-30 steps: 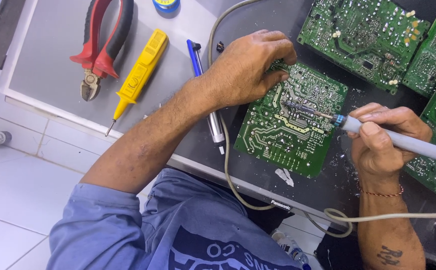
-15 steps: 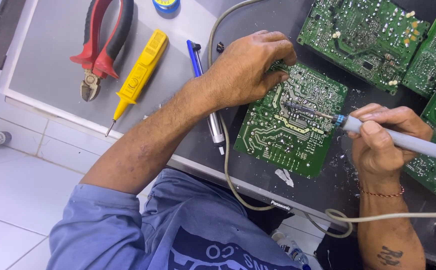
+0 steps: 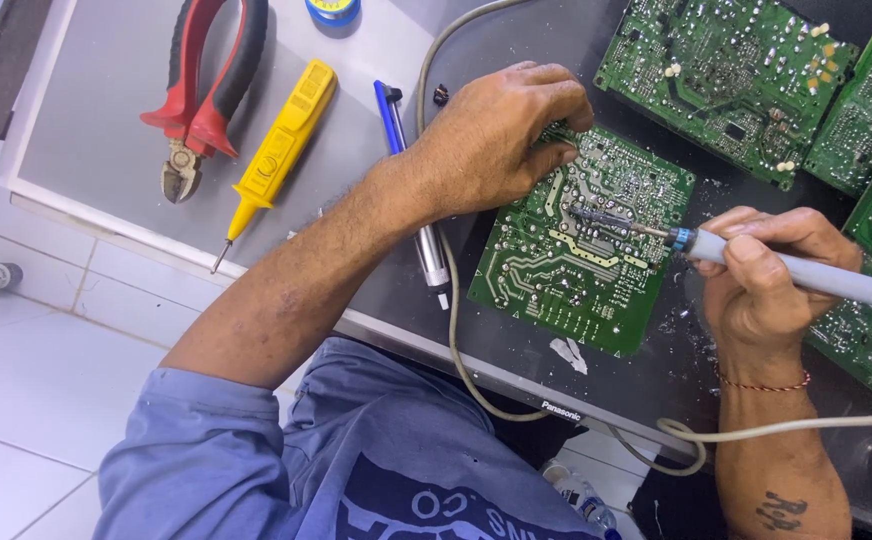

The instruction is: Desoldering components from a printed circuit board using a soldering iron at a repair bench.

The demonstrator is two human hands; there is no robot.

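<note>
Green circuit board (image 3: 581, 260) lies solder-side up at frame centre, its upper-left corner pinned by the left hand (image 3: 496, 140) with curled fingers, while the right hand (image 3: 766, 280) grips a soldering iron (image 3: 756, 262) whose tip touches mid-board, soldering apparently underway.

Circuit board (image 3: 576, 265) between both hands, pliers (image 3: 201, 85) and tester screwdriver (image 3: 276, 150) far left.

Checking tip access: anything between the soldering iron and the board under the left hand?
Nothing visible. The right hand holds the soldering iron with its tip on the bare solder side of the board. The left hand presses the board's upper-left edge, apart from the tip. The cable runs along the board's left edge, clear of the tip.
</note>
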